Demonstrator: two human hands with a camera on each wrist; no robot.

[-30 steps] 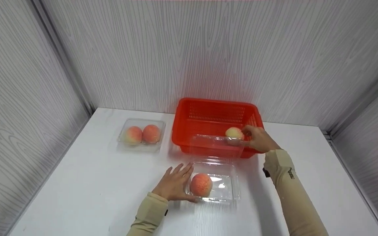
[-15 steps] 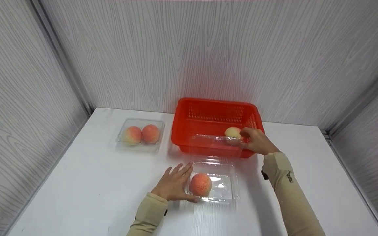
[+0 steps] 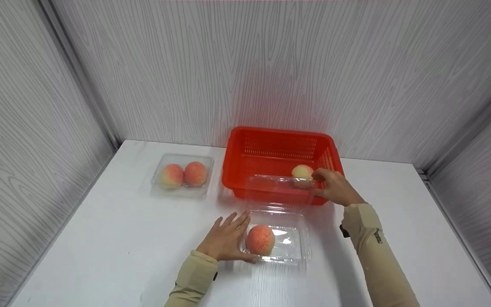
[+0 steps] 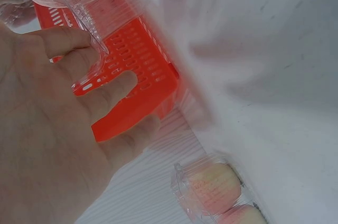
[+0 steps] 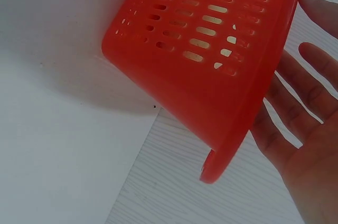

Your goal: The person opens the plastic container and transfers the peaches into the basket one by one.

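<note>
White desk: left grip splayed, touching clamshell; at two o'clock, right grip loosely spread, seemingly empty, palm showing only in right-wrist view.

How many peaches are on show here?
4: the first peach is in the open clear box; a second peach and third peach share the other clear box, further left; a fourth peach is in the red basket, whose near side could hide more.
</note>
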